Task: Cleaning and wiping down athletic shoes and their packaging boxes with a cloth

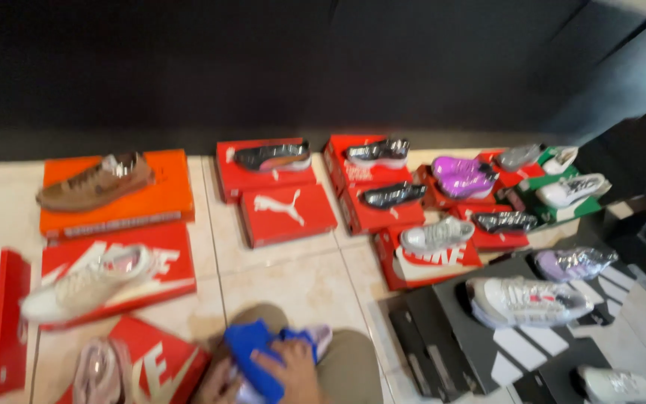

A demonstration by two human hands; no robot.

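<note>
The whole view is blurred, and the bottom edge cuts off both your hands and the shoe you hold, so its lower half stays hidden. Your right hand (293,370) presses a blue cloth (252,352) against a pale lilac shoe (315,340) resting on your knee; its fingers curl over the cloth. Your left hand (218,385) sits just beside it, under the cloth, and you cannot tell whether it grips the shoe or only steadies it. Around you on the tiled floor (293,280) stand closed boxes, each carrying a shoe on its lid: a brown shoe (95,182) on an orange box (155,198), a cream shoe (87,283) on a red box (155,262), a white shoe (528,301) on a black box (457,329). One red box in the middle (287,215) is bare on top
</note>
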